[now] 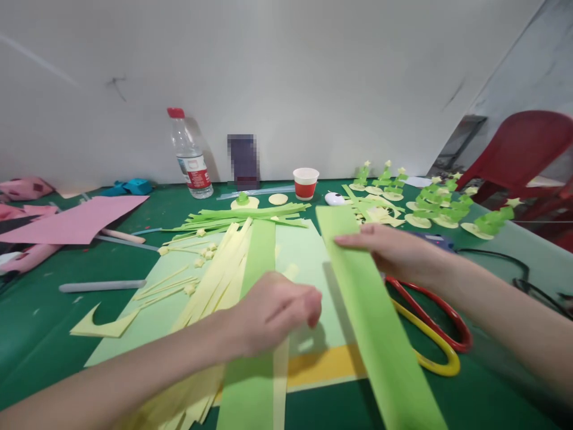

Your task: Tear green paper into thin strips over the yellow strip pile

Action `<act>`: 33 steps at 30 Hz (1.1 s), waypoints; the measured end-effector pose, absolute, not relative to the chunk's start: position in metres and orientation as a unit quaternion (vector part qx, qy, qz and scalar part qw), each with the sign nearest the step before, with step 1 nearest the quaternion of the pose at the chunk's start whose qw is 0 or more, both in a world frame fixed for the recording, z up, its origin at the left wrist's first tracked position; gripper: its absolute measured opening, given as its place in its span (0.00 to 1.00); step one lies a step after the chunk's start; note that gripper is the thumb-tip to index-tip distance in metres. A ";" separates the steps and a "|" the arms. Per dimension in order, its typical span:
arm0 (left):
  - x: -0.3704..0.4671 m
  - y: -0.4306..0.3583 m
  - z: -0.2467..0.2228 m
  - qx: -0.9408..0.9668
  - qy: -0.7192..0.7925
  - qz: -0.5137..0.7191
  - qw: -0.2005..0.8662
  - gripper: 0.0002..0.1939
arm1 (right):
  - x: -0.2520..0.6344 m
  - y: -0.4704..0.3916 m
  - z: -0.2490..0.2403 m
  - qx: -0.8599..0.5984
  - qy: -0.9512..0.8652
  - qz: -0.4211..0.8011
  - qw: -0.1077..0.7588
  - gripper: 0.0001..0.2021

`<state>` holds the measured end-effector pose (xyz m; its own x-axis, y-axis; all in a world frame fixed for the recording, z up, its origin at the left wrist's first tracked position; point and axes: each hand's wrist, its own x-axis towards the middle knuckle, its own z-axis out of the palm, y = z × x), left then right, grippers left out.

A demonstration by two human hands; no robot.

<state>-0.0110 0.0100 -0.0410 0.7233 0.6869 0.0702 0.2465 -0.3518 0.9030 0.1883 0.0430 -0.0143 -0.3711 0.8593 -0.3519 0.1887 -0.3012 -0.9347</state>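
Observation:
A long, wide green paper strip [380, 316] slants toward me, and my right hand [398, 248] pinches it near its far end, thumb on top. My left hand [275, 313] is curled closed above the middle of the paper pile; anything inside its fingers is hidden. Under that hand lies another green paper strip [259, 257], with a bundle of narrow pale yellow strips [219, 275] to its left. Red and yellow scissors handles [436, 343] show beside the held strip, their blades hidden. Pale green sheets [313, 257] lie beneath.
Thin green strips [242, 216] and small folded paper stars [208, 254] lie around the pile. A water bottle [192, 161] and a paper cup [306, 184] stand by the wall. Star-topped green paper trees [441, 203] stand at right, and a pink sheet [80, 220] lies at left.

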 end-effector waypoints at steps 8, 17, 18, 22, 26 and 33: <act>-0.019 0.023 -0.056 0.697 0.429 0.227 0.528 0.19 | 0.151 0.020 -0.050 -0.423 -0.569 0.667 0.228 0.14; -0.021 0.028 -0.065 0.660 0.431 0.219 0.575 0.20 | 0.152 0.025 -0.066 -0.454 -0.569 0.610 0.313 0.17; -0.021 0.028 -0.066 0.656 0.430 0.224 0.578 0.21 | 0.152 0.025 -0.065 -0.457 -0.571 0.602 0.320 0.17; -0.020 0.028 -0.066 0.653 0.416 0.232 0.588 0.21 | 0.152 0.024 -0.068 -0.475 -0.571 0.569 0.352 0.17; -0.020 0.027 -0.062 0.663 0.392 0.231 0.594 0.19 | 0.153 0.024 -0.070 -0.480 -0.586 0.547 0.356 0.16; -0.020 0.028 -0.064 0.674 0.387 0.226 0.587 0.21 | 0.152 0.022 -0.070 -0.474 -0.620 0.527 0.336 0.17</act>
<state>-0.0198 0.0277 -0.0637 0.5986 0.7869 -0.1500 0.2569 -0.0112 0.9664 0.1524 0.0216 -0.0702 -0.3246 0.9423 -0.0823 0.2338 -0.0043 -0.9723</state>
